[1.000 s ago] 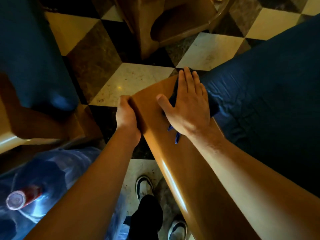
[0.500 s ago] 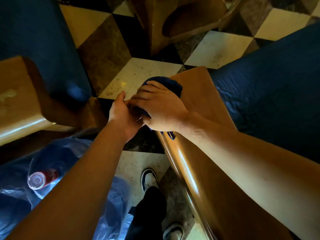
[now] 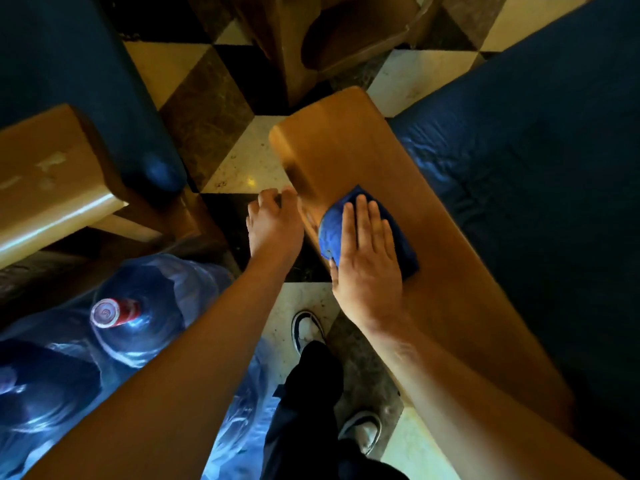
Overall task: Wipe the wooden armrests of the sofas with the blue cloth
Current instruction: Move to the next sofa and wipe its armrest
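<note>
A long wooden armrest (image 3: 349,147) runs from the upper middle down to the lower right, beside a dark blue sofa cushion (image 3: 540,161). The blue cloth (image 3: 330,230) lies bunched on the armrest's top, and my right hand (image 3: 367,261) presses flat on it, fingers stretched out. My left hand (image 3: 273,226) hangs just off the armrest's left side, fingers loosely curled and holding nothing. A second wooden armrest (image 3: 45,181) of another blue sofa (image 3: 69,64) stands at the left.
Large blue water bottles (image 3: 138,317), one with a red cap, crowd the lower left floor. A wooden table base (image 3: 311,39) stands at the top. The floor (image 3: 239,164) is chequered marble. My shoes (image 3: 308,330) stand between the bottles and the armrest.
My right hand has carried the cloth from the armrest's left edge onto its top and flattened on it. My left hand has come off the edge and the cloth.
</note>
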{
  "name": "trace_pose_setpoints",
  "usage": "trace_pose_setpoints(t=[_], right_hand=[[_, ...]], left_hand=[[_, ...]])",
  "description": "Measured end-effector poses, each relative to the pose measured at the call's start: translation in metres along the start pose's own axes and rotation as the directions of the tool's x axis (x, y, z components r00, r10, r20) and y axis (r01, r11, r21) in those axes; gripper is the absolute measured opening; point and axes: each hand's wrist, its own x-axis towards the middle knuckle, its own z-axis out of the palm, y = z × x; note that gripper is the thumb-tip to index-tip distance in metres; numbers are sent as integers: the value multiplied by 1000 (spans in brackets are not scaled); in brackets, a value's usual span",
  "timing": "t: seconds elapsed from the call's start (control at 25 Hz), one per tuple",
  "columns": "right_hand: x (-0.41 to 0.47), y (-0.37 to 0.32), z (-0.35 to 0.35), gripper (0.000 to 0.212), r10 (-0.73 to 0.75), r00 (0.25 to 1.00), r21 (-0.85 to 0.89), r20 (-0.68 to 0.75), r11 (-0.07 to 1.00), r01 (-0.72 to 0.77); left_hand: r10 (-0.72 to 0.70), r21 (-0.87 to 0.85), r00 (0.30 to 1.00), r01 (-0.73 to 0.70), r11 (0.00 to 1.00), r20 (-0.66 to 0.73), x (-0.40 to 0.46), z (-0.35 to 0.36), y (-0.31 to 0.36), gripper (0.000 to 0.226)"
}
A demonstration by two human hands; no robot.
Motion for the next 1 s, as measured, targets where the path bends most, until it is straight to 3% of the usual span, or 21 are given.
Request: trace_pose_setpoints(t=[0.12,0.2,0.32,0.44,0.52,0.6,0.84,1.0], right_hand=[[-77,21,8,82,88,996,15,-29,996,-88],[-132,38,14,82,115,993,29,-28,993,-115],[-214,66,22,74,221,975,65,-40,974,-218],[-272,76,29,65,307,949,80,-66,950,-302],[-308,84,32,58,387,916,86,-104,921,-379],[-347,96,34,58,458,879,62,-128,889,-454],[-454,135,43,68,587,806,103,-79,809,-579],[-495,148,39,78,627,779,183,-8,767,-615]], left_hand=[[167,69,985,-164,984,-39,-58,24,-3,45],[284,213,959,-276,937,-7,-99,40,-10,51],[487,427,861,-498,755,144,-159,71,-22,56],[610,466,687,-722,512,394,-212,98,-42,53],[622,438,539,-838,327,568,-243,113,-57,55],[562,430,437,-890,156,702,-271,126,-68,65],[460,311,191,-929,-201,867,-319,161,-87,94],[465,318,174,-914,-252,868,-330,179,-100,93]])
